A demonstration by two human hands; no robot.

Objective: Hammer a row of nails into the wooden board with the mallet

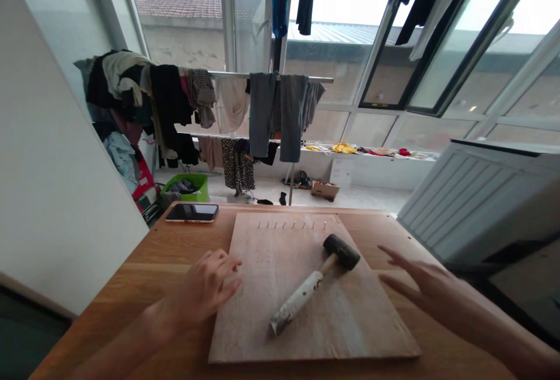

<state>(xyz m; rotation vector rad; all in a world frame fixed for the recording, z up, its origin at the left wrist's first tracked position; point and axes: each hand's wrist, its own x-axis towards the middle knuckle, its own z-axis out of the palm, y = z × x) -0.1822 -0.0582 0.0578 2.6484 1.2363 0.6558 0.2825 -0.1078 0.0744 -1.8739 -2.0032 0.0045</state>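
A rubber mallet with a black head and a worn, pale-wrapped handle lies slantwise on a wooden board. Several thin nails stand in a row along the board's far edge. Over the board's left edge hovers my left hand, its fingers loosely bent, thumb apart, with nothing visible in them. My right hand is off the board's right side, blurred a little, with thumb and fingers spread and nothing held. Neither hand touches the mallet.
The board rests on a wooden table. A phone lies at the table's far left corner. Beyond are a clothes rack hung with laundry, a green basket, and a white panelled piece at right.
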